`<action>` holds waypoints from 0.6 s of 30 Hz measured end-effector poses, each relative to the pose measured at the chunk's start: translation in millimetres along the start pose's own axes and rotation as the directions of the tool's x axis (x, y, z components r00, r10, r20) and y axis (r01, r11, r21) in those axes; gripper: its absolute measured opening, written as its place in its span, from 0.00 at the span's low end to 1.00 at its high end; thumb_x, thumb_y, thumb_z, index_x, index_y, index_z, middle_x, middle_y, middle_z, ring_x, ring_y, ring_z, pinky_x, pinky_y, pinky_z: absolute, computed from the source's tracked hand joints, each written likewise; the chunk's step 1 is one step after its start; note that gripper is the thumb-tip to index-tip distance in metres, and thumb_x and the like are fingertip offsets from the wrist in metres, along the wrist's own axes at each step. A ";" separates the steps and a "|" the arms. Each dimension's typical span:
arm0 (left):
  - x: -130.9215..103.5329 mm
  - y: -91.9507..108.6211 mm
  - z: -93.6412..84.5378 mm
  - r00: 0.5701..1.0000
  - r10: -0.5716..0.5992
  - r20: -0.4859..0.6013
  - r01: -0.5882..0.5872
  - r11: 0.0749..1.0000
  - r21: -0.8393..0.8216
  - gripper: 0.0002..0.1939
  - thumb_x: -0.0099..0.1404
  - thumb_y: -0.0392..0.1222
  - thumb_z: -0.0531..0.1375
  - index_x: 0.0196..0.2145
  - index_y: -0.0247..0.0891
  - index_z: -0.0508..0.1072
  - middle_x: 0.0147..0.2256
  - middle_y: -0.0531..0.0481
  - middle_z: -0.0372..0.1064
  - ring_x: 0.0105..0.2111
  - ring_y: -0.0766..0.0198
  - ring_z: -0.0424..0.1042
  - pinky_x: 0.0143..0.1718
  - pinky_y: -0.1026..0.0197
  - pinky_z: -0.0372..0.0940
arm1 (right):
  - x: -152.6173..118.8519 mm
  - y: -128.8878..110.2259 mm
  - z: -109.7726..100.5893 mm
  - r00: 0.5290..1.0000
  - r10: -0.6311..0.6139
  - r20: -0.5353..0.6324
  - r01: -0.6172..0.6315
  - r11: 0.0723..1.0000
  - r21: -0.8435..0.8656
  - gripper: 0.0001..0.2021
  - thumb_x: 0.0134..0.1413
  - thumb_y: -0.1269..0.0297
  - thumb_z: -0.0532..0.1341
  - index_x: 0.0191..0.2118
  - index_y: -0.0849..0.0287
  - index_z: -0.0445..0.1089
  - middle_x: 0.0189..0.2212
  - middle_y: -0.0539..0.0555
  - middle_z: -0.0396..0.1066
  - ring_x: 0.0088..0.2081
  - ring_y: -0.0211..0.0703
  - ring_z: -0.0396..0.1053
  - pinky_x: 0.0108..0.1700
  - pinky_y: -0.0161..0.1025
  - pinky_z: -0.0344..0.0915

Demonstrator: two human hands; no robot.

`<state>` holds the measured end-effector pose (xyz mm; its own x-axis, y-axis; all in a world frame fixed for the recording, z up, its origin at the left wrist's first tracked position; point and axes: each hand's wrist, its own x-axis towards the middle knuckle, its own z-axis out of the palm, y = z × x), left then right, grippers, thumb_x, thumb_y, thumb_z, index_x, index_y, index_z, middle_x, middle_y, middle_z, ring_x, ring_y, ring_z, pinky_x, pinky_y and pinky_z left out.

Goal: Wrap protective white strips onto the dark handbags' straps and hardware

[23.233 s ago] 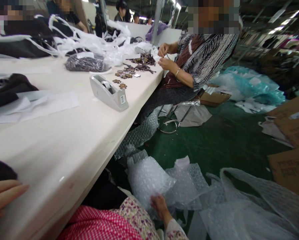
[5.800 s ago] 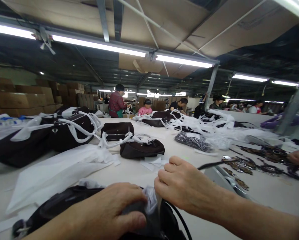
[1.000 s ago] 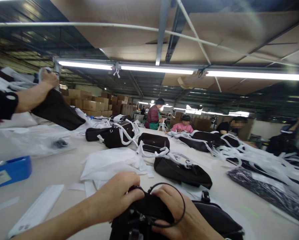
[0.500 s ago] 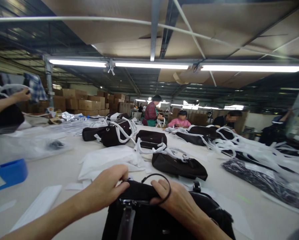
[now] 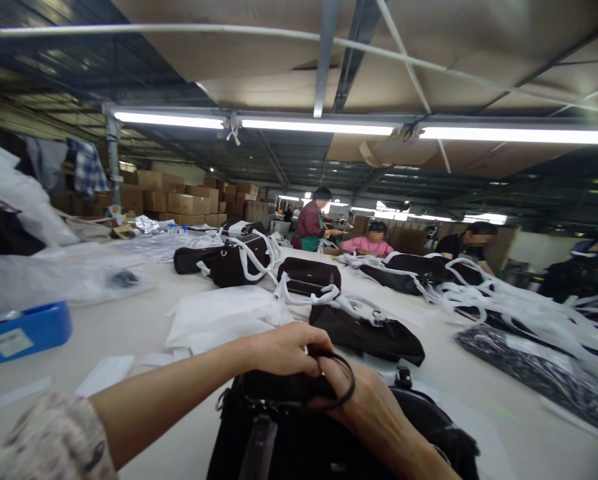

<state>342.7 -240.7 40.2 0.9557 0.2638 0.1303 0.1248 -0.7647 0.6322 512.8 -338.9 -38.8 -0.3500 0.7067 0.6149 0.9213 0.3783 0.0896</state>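
A large black bag (image 5: 299, 440) with metal fittings and a strap lies right in front of me at the table's near edge. My left hand (image 5: 291, 350) reaches across its top, fingers pinched on a thin dark cord loop (image 5: 349, 383). Beside it, my right hand (image 5: 361, 400) rests bent on the bag's top edge under the loop; its fingertips are partly hidden, and what they grip is unclear. Beyond the hands lies another black bag (image 5: 366, 333) with white-wrapped handles.
White sheets (image 5: 223, 310) and more black bags (image 5: 309, 275) lie farther back. A blue dispenser (image 5: 23, 333) stands at left, a plastic-wrapped dark bundle (image 5: 539, 360) at right. Several people are around the table, one in pink (image 5: 367, 245).
My left hand has moved right, from the bag's left top corner to the cord loop near my right hand. The view has shifted slightly; white plastic now rises at the far left.
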 end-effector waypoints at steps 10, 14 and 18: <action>-15.8 3.8 -14.8 0.944 -0.160 -0.290 -0.043 0.808 -0.588 0.10 0.59 0.44 0.56 0.28 0.42 0.56 0.16 0.63 0.50 0.18 0.70 0.55 0.27 0.64 0.58 | 2.2 13.0 -4.6 0.980 -0.152 -0.128 0.150 0.988 -0.025 0.24 0.67 0.41 0.44 0.34 0.56 0.61 0.24 0.49 0.68 0.23 0.41 0.69 0.26 0.37 0.59; -54.8 6.2 -28.8 0.891 -0.246 -0.383 -0.101 0.713 -0.694 0.18 0.61 0.49 0.61 0.28 0.41 0.54 0.18 0.65 0.43 0.17 0.73 0.45 0.21 0.68 0.47 | -1.0 38.5 -16.6 0.981 -0.162 -0.106 0.145 0.977 -0.155 0.25 0.67 0.42 0.43 0.32 0.57 0.62 0.24 0.49 0.68 0.24 0.40 0.68 0.27 0.37 0.58; -99.0 -5.5 -9.0 0.870 -0.334 -0.363 0.028 0.768 -0.639 0.22 0.64 0.61 0.60 0.31 0.41 0.60 0.19 0.60 0.58 0.21 0.70 0.54 0.26 0.66 0.54 | 8.6 63.4 -19.1 0.962 -0.268 0.062 0.274 0.923 -0.271 0.26 0.61 0.38 0.52 0.29 0.58 0.64 0.24 0.50 0.68 0.25 0.40 0.67 0.26 0.38 0.56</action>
<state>245.1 -257.3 30.7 0.6930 0.6981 0.1800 -0.0480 -0.2044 0.9777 571.4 -320.2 -12.9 -0.5936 0.6153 0.5187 0.8000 0.3812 0.4633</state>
